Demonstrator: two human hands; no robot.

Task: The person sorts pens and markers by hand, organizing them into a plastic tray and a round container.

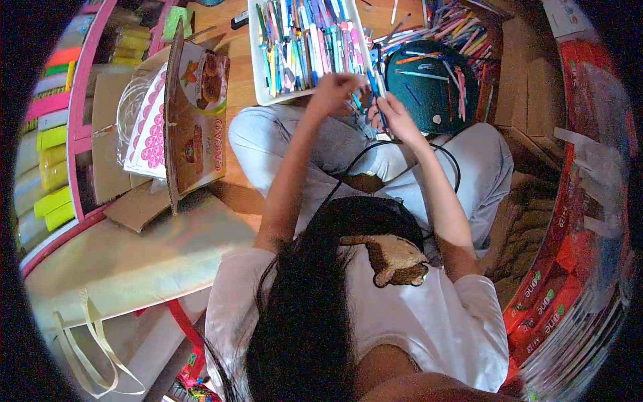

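Note:
My right hand (pixel 396 119) is closed around a few pens (pixel 375 87), blue and white ones among them, held over my lap. Beside it, my left hand (pixel 337 95) is at the near right corner of the white tray (pixel 257 67). Its fingers are bent and drawn together, and what they hold, if anything, cannot be made out. Rows of colourful pens (pixel 311 40) fill the tray. To the right lies a dark green round lid-like thing (pixel 425 97) with several loose pens on it.
A large heap of pens and pencils (pixel 462 30) spreads behind the green thing. At left stands an open cardboard box (pixel 194 134) holding paper goods, beside a pink-framed shelf (pixel 82 120). Red paper packs (pixel 536 295) are stacked at right. A black cable (pixel 457 167) loops over my lap.

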